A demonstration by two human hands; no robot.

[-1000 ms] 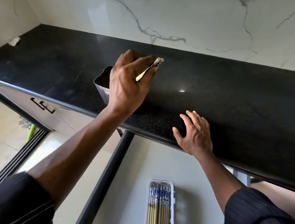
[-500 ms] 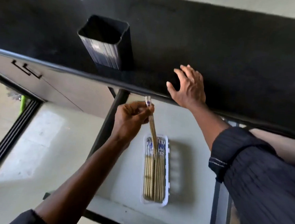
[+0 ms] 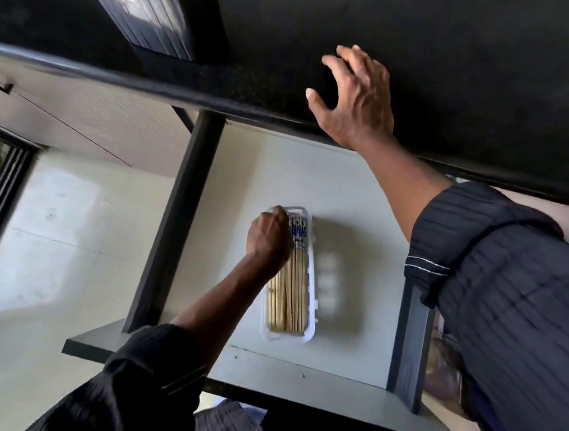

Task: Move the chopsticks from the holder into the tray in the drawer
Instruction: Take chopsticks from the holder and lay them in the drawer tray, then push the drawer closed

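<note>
A white tray (image 3: 312,279) lies on the pale floor of the open drawer (image 3: 231,183) and holds several bamboo chopsticks (image 3: 291,295) with blue-patterned tops. My left hand (image 3: 269,236) is a closed fist at the tray's far left end, down on the chopstick tops; whether it still grips any is hidden by the fingers. My right hand (image 3: 355,97) rests spread on the black countertop (image 3: 462,59) near its front edge. The dark ribbed holder (image 3: 150,7) stands on the counter at the top left, its inside out of view.
Dark drawer side rails run at left (image 3: 179,226) and right (image 3: 409,343), with the drawer front (image 3: 294,402) nearest me. A closed cabinet front (image 3: 88,119) sits to the left. Pale floor shows further left.
My left hand has carried chopsticks from the holder down into the drawer and now sits on the tray. My view has tipped downward. My right hand has stayed on the counter.
</note>
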